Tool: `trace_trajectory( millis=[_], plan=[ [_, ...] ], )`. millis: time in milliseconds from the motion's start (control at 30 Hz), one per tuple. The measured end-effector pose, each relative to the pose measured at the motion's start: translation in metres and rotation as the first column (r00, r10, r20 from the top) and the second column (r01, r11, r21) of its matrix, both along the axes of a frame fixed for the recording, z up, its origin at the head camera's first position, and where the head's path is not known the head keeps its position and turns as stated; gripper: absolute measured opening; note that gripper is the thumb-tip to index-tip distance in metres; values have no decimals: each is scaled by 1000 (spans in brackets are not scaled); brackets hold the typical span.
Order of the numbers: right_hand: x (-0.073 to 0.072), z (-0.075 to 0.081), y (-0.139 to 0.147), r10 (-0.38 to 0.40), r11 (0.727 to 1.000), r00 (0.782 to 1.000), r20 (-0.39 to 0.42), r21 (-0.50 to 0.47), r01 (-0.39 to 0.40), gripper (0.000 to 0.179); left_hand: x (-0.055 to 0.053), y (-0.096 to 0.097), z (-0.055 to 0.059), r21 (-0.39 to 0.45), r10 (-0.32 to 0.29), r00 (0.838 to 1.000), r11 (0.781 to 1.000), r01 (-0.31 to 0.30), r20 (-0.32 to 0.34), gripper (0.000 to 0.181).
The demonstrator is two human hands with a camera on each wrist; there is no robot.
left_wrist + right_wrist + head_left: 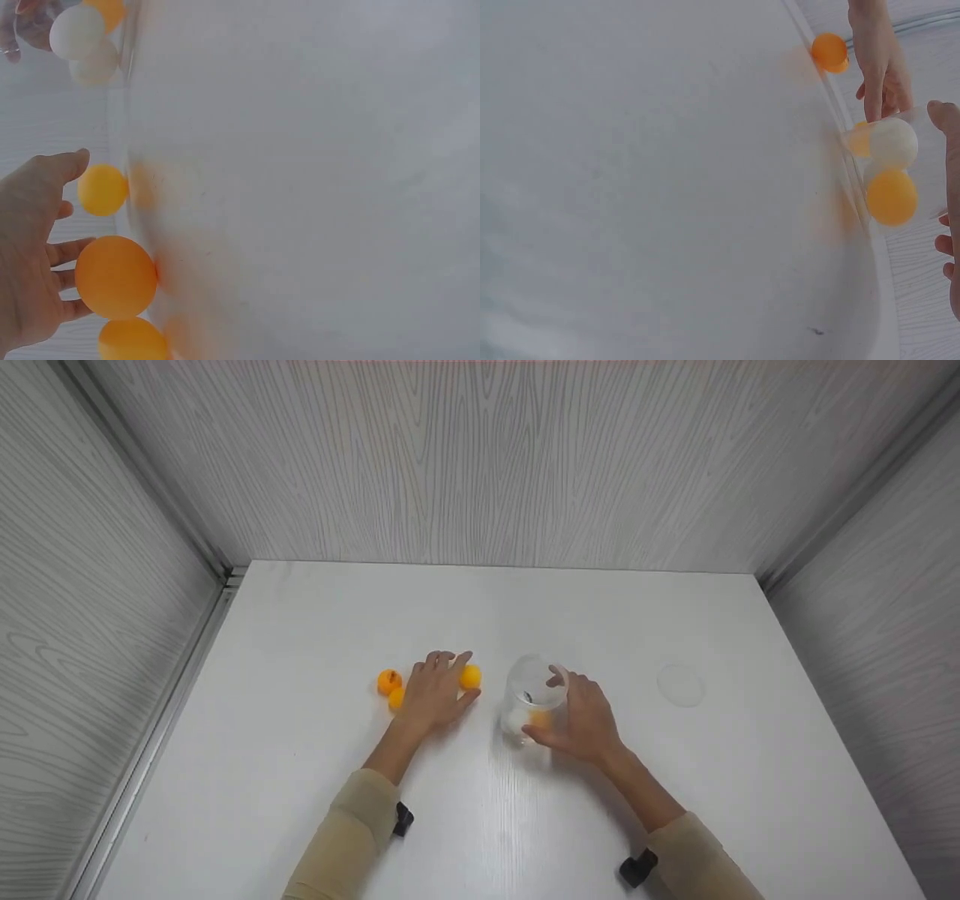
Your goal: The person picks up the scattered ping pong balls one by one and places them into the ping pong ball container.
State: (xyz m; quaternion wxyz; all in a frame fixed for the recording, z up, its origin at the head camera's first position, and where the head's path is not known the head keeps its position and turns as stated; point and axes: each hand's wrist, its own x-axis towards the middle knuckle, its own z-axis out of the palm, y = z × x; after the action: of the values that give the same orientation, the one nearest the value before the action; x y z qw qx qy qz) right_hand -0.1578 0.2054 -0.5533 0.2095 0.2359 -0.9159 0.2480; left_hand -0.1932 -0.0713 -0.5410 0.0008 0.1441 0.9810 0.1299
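Note:
My right hand (589, 720) grips a clear plastic jar (534, 682) from its right side, thumb in front and fingers behind. Inside the jar lie white ping-pong balls (894, 142) and an orange one (891, 196). The left hand (435, 690) reaches down to the table left of the jar, its fingers spread. A yellow-orange ping-pong ball (470, 676) sits in the gap between its thumb and index finger. Two more orange balls, one farther out (389, 682) and one nearer (396, 700), lie left of this hand, the nearer partly hidden by it.
A clear round lid (681, 685) lies flat on the white table (600, 615), to the right of the jar. Grey wood-grain panels (480, 465) stand along the back and both sides. Each sleeve carries a small black wrist camera (638, 868).

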Motion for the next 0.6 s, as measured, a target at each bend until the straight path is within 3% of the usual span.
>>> trace_trajectory(
  millis=[600],
  plan=[
    [1, -2, -1, 2, 1000, 1000, 13, -9, -2, 96, -4, 7, -6, -13, -27, 1000, 1000, 27, 4, 61]
  ],
)
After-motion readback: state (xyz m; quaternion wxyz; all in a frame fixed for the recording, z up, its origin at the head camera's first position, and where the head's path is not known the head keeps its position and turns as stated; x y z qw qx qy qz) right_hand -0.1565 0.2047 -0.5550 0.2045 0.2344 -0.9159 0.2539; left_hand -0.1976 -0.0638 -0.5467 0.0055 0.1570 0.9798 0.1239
